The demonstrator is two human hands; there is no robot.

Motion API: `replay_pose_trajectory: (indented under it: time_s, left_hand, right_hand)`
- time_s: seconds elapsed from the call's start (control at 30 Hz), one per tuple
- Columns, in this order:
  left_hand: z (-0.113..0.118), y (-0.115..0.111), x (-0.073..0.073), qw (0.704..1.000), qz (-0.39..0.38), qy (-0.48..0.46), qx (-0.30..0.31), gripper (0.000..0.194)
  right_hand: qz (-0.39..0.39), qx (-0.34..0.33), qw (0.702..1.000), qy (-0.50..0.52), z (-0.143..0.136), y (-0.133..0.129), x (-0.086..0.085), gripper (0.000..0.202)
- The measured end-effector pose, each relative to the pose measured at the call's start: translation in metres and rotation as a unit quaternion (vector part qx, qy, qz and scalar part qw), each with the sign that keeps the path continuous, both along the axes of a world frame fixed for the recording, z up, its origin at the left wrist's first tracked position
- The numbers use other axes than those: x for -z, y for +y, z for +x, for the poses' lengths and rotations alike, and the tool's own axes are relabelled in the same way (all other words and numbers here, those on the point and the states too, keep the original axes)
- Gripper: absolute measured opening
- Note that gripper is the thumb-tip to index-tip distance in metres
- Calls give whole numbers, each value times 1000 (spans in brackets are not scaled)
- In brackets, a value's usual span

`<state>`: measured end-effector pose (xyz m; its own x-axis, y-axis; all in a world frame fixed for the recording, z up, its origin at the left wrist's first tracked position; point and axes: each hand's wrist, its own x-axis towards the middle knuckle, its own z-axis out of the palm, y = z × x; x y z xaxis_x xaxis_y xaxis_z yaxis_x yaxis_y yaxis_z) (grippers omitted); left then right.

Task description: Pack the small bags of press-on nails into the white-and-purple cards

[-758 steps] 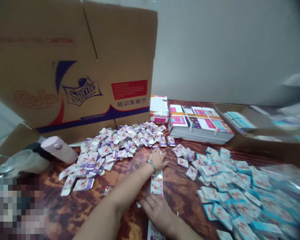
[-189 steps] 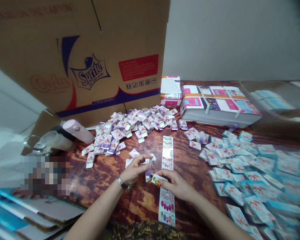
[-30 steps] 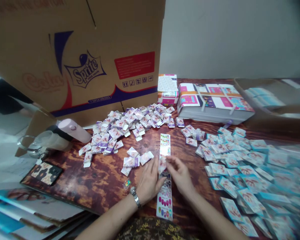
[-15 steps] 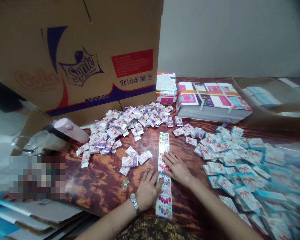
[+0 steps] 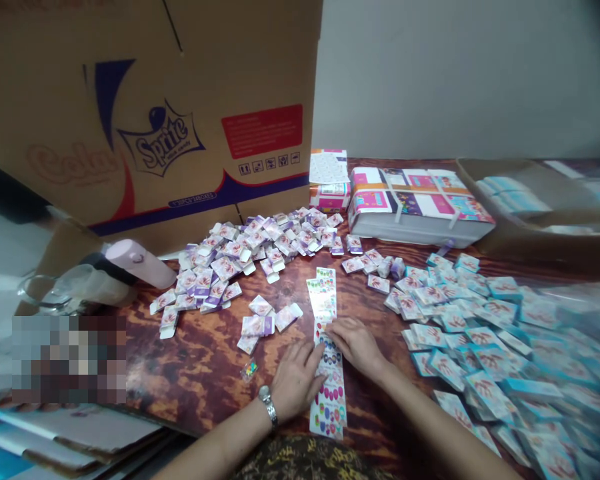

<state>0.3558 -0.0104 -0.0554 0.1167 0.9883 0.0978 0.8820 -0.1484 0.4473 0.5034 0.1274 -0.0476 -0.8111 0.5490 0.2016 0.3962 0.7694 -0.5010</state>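
Long strips of nail stickers (image 5: 325, 308), printed with rows of coloured nail shapes, lie on the table before me, one skewed over another. My left hand (image 5: 294, 375), with a silver watch at its wrist, rests with outstretched fingers at the strips' left edge. On the opposite edge, my right hand (image 5: 361, 347) has its fingers drawn together, pinching a strip; the fingertips are partly hidden. Left of the hands are a few small white-and-purple boxes (image 5: 254, 326) and a little clear packet with coloured bits (image 5: 249, 370).
A heap of purple-trimmed boxes (image 5: 240, 250) lies before a big cardboard carton (image 5: 200, 80). Blue-trimmed boxes (image 5: 490, 360) spread across the right. Behind are a strapped paper bundle (image 5: 420, 227) and an open carton (image 5: 520, 237). A pink cup (image 5: 140, 262) tilts at left.
My right hand has gone from lying spread on the strip to pinching at its right edge. The strips have shifted apart, so a second one shows at an angle.
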Motion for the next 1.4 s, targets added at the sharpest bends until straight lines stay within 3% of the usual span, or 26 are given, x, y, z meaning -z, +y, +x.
replay_pose_trajectory:
  time_s: [0.13,0.23,0.3,0.37,0.5,0.57,0.63,0.77,0.93,1.03,1.13,1.27,1.33,1.4]
  left_hand:
    - [-6,11,-18,989,62,-117,-63,68]
    - [-10,20,-28,968,54,-229,-93,36]
    - [-12,26,-31,936,10,-328,-125,25]
    - [-12,30,-32,877,-34,-452,-159,20]
    - [-11,36,-38,687,-90,-686,-221,22]
    - [-11,36,-42,631,-118,-735,-220,26]
    - [-12,35,-45,622,-143,-747,-187,26]
    - [-15,29,-49,644,-188,-732,-122,25]
    - [-25,22,-60,652,-256,-710,-79,26]
    - [-25,20,-62,693,-245,-677,-51,31]
    - [-21,20,-54,719,-193,-660,-102,31]
    - [-19,17,-44,664,-134,-701,-225,23]
    - [-24,13,-46,637,-140,-717,-245,23]
    - [-34,5,-51,636,-164,-713,-244,24]
  right_hand:
    - [-62,-48,996,44,-2,-3,-55,17]
    - [-69,-34,992,104,-3,-2,-90,17]
    - [-47,-1,989,140,-3,-3,-101,17]
    - [-30,-5,987,155,-2,-9,-102,19]
    - [-42,-116,989,85,-3,-32,-86,19]
    - [-61,-138,988,41,-4,-40,-77,19]
    - [-84,-113,990,28,-7,-40,-71,19]
    - [-100,-39,993,51,-12,-27,-69,15]
    - [-77,-24,996,34,-15,-19,-62,15]
    - [-21,-23,1000,5,-15,-21,-55,22]
    - [93,-33,995,-7,-16,-27,-49,13]
    - [180,-105,978,-8,-22,-43,-45,19]
    - [180,-135,974,-12,-26,-50,-44,20]
    - [162,-162,973,-10,-32,-53,-44,20]
